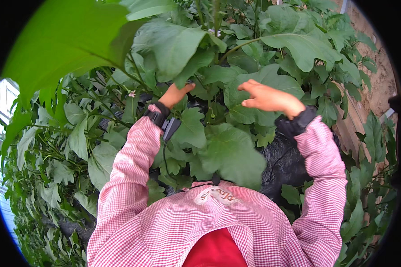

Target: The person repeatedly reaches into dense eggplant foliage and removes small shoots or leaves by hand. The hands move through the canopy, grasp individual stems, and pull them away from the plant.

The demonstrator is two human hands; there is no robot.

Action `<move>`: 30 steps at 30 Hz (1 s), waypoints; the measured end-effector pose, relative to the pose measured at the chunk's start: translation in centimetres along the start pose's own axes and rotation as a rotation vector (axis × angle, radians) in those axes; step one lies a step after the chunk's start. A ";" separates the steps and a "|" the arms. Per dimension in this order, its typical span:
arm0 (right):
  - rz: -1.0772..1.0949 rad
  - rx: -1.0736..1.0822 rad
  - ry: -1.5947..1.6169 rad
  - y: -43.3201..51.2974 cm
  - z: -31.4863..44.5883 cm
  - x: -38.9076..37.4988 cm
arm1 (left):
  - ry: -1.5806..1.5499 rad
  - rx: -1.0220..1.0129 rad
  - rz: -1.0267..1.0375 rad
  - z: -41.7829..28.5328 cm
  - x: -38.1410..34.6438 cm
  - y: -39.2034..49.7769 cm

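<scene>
My left hand [174, 95] reaches in among the eggplant leaves. A broad drooping leaf [173, 46] and a smaller leaf [196, 65] hang over its fingertips, so what they touch is hidden; the thumb points right. To the right, my right hand [269, 97] hovers over a large lobed leaf [274, 81], thumb and fingers apart, holding nothing visible. Between the hands runs a thin green stem [208, 103] with a small green bud [213, 116] beside it. A pale purple flower [131, 94] shows left of my left hand.
A big leaf [67, 40] looms close at upper left. Black plastic film [282, 163] covers the ground under the plants. Bare soil [371, 63] borders the row at right. A cable [165, 160] hangs from the device [170, 128] on my left wrist, near the foliage.
</scene>
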State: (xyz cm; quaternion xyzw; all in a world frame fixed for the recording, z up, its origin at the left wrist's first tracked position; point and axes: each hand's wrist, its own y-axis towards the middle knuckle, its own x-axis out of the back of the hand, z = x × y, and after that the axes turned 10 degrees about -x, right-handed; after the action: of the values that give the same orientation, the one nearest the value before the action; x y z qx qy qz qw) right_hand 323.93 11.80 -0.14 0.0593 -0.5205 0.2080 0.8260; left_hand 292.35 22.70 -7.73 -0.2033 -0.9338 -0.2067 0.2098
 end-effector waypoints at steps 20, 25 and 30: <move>-0.302 -0.682 0.245 1.6 -19.0 -15.2 | -0.859 0.577 -0.080 20.3 0.1 11.6; 0.033 -1.020 0.474 0.4 -19.6 -21.4 | -0.785 0.509 -0.356 17.8 -2.3 7.5; 0.135 -1.029 0.662 0.5 -20.5 -27.4 | -0.508 0.528 -0.345 11.7 -2.5 4.7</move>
State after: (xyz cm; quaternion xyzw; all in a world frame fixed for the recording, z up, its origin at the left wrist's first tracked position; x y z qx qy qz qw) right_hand 330.67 10.99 -33.71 -0.4478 -0.2726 -0.0107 0.8515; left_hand 292.98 31.42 -17.18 -0.0271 -0.9973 0.0650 -0.0205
